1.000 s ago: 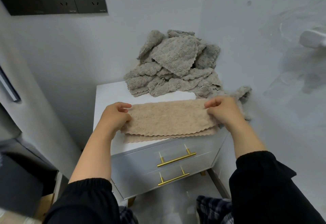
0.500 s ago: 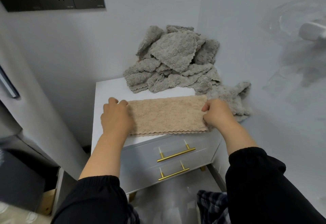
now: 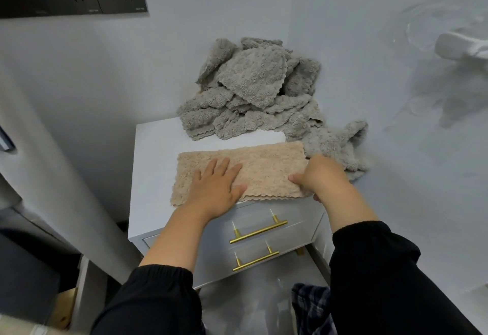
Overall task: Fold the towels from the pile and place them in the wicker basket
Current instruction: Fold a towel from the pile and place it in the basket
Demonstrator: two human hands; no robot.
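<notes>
Beige towel (image 3: pixel 266 165), a flat folded strip, nubby, scalloped front edge

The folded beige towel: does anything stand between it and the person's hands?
Nothing visible does. The left hand presses flat on the folded beige textured towel, and the right hand grips its right end.

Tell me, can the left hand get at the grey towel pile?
Probably yes. The left hand lies flat on the beige towel, gripping nothing, and nothing stands between it and the grey pile just behind.
</notes>
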